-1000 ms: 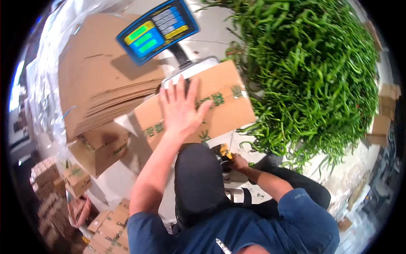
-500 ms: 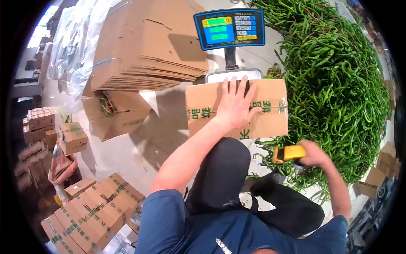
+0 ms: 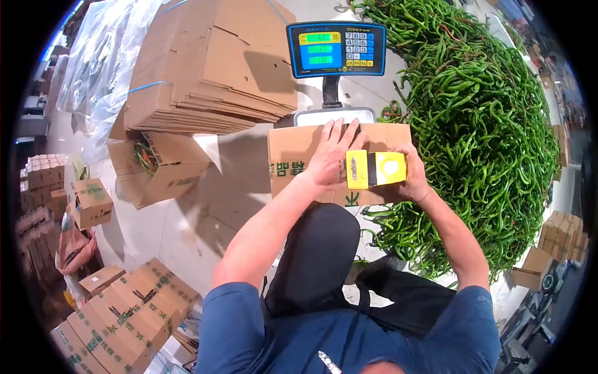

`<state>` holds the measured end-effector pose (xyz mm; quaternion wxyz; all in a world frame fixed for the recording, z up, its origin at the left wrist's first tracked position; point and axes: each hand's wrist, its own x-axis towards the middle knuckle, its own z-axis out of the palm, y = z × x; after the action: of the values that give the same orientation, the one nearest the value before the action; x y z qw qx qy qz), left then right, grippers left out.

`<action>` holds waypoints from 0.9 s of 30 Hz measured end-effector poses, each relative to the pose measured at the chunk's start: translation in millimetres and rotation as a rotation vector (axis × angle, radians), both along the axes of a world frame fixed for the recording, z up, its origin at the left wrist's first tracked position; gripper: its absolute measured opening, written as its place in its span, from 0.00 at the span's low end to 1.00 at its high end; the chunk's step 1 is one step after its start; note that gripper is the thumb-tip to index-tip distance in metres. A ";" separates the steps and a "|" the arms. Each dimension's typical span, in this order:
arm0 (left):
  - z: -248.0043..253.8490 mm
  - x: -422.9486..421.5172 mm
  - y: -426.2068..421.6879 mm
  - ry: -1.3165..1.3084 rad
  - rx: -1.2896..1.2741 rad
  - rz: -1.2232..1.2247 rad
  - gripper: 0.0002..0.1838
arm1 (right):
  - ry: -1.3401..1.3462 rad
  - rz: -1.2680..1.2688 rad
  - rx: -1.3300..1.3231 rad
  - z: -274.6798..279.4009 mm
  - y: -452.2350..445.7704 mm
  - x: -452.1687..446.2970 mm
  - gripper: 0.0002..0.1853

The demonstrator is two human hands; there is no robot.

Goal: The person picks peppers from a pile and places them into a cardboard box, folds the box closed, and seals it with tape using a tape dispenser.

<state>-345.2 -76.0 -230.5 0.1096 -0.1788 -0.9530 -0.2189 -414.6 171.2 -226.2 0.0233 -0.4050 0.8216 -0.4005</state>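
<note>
A cardboard box (image 3: 286, 144) with green printed characters sits in front of me on the scale's platform, its flaps closed. My left hand (image 3: 330, 159) lies flat on its top, fingers stretched toward the far edge. Just right of those fingers is a yellow tape dispenser (image 3: 387, 168) with a dark band, held over the box top by my right hand (image 3: 415, 176). Whether the dispenser touches the cardboard I cannot tell. Behind the box stands the scale's display (image 3: 336, 50), with lit green readouts and a keypad.
A large heap of green chili peppers (image 3: 479, 137) spreads along the right. Flattened cardboard (image 3: 230, 56) is stacked behind on the left, near an open box (image 3: 168, 165) with peppers inside. Closed printed boxes (image 3: 124, 311) line the lower left. Clear plastic sheeting (image 3: 106, 68) hangs at upper left.
My right hand has brought the tape dispenser up and left from beside the pepper heap to the box top. My left hand stays on the box.
</note>
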 end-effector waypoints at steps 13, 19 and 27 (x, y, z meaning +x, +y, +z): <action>-2.9 3.8 -14.1 -0.068 -0.047 -0.053 0.44 | -0.096 0.083 0.129 4.6 -9.8 0.3 0.32; 12.8 36.2 -56.0 -0.240 -0.247 0.342 0.47 | -0.121 0.115 0.221 16.0 -14.8 -2.5 0.28; 2.1 44.4 -48.7 -0.216 -0.265 0.351 0.51 | -0.133 0.094 0.251 12.0 -32.2 -4.2 0.26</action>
<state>-300.8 -124.8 -228.4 0.0192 0.0011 -0.9960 -0.0874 -418.8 139.0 -214.2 0.1469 -0.4096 0.8420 -0.3188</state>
